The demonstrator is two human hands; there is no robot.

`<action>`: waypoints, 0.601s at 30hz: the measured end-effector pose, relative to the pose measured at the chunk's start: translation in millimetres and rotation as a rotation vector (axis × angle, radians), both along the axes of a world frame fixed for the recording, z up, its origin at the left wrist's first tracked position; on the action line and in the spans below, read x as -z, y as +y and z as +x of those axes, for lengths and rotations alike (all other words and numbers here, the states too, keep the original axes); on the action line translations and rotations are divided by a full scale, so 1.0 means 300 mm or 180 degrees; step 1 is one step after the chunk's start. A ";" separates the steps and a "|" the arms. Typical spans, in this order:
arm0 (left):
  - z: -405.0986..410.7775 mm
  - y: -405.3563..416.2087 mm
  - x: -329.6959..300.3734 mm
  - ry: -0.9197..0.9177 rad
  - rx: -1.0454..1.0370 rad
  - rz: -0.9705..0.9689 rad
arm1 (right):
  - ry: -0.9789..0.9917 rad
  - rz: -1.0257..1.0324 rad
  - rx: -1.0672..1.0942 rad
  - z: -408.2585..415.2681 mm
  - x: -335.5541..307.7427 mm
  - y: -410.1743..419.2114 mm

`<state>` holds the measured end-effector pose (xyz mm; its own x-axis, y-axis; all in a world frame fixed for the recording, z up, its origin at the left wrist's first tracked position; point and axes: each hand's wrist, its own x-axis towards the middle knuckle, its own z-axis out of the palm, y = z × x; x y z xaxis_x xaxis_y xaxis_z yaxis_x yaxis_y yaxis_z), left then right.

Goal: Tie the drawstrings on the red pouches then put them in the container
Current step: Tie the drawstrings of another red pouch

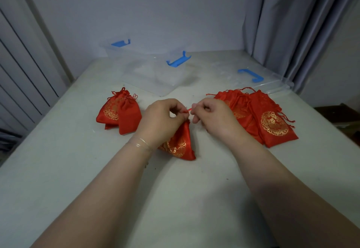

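A red pouch with gold print lies on the white table between my wrists, its mouth gathered under my fingers. My left hand pinches one end of its red drawstring. My right hand pinches the other end, and the string runs short and taut between the two. To the left lies a small pile of red pouches with their mouths drawn shut. On the right sits a flat pile of red pouches with loose strings. A clear container with blue latches stands behind them.
The container's clear lid with a blue handle lies at the back right, next to a grey curtain. A wall closes the back of the table. The table's left edge runs beside grey panels.
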<state>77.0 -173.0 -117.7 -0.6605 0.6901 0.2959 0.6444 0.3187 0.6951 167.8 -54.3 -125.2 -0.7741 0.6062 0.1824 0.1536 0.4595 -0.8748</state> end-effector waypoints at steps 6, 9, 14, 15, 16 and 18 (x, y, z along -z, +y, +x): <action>-0.011 -0.014 -0.028 -0.1499 -0.0040 0.0839 | 0.0449 -0.0520 -0.0127 0.011 -0.017 -0.009; -0.010 -0.027 -0.049 -0.1856 -0.0065 0.0914 | 0.0595 0.0023 -0.0337 0.010 -0.016 -0.023; -0.010 -0.044 -0.079 -0.2127 -0.0023 0.0775 | 0.0569 0.0791 -0.0614 0.009 -0.006 -0.018; -0.013 -0.045 -0.081 -0.2155 -0.0023 0.0747 | 0.0533 0.0843 -0.0651 0.010 -0.004 -0.017; -0.014 -0.046 -0.084 -0.2164 -0.0026 0.0714 | 0.0499 0.0869 -0.0693 0.010 -0.004 -0.016; -0.013 -0.048 -0.086 -0.2143 -0.0012 0.0659 | 0.0468 0.0884 -0.0775 0.013 -0.007 -0.014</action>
